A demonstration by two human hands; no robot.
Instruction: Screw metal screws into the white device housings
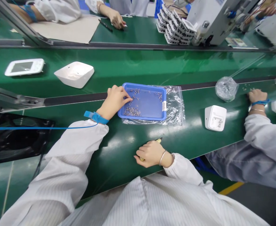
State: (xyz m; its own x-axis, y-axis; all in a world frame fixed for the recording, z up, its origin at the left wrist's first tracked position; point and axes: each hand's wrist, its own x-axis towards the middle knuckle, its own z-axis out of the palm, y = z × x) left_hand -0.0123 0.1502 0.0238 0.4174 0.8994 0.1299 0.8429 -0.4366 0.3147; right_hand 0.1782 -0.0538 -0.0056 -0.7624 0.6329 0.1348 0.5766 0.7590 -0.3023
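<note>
My left hand (116, 99), with a blue wrist strap (96, 117), reaches over the left rim of a shallow blue tray (152, 116). Its thumb and forefinger are pinched above the tray floor; what they hold, if anything, is too small to see. Small metal screws (132, 111) lie in a heap at the tray's front left, with looser ones at the back corners. Under the tray is a clear zip bag (175, 108). Closer to the table's front edge, my right hand (149, 153) is closed around a yellow-handled tool (159, 140) with a dark tip, mostly hidden by the fingers.
A white housing (215, 118) stands right of the tray. Across the dark rail lie a white shell (75, 74) and a white device with a screen (24, 67). A co-worker's hand (258, 95) rests at right near a plastic bag (226, 88). A black fan (20, 138) is at left.
</note>
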